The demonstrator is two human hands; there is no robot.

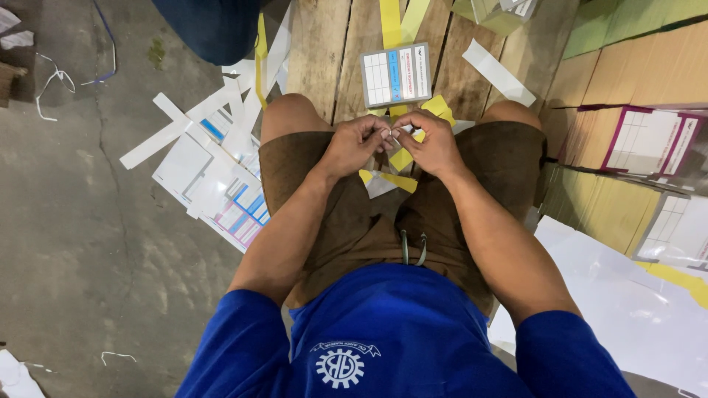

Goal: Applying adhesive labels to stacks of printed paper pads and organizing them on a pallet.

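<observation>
I sit on a wooden pallet (324, 44) with my knees apart. My left hand (355, 145) and my right hand (431, 141) meet between my knees, fingertips pinched together on a small pale thing, perhaps a strip end, too small to tell. A yellow paper strip (403, 158) lies under the hands. A printed white card with a grid (396, 74) rests on the pallet just beyond my fingers.
White strips and printed sheets (214, 177) litter the concrete floor on the left. Stacked brown cardboard packs with labelled cards (641, 140) stand at right, a large white sheet (634, 302) below them. Another person's dark trouser leg (214, 26) is at the top.
</observation>
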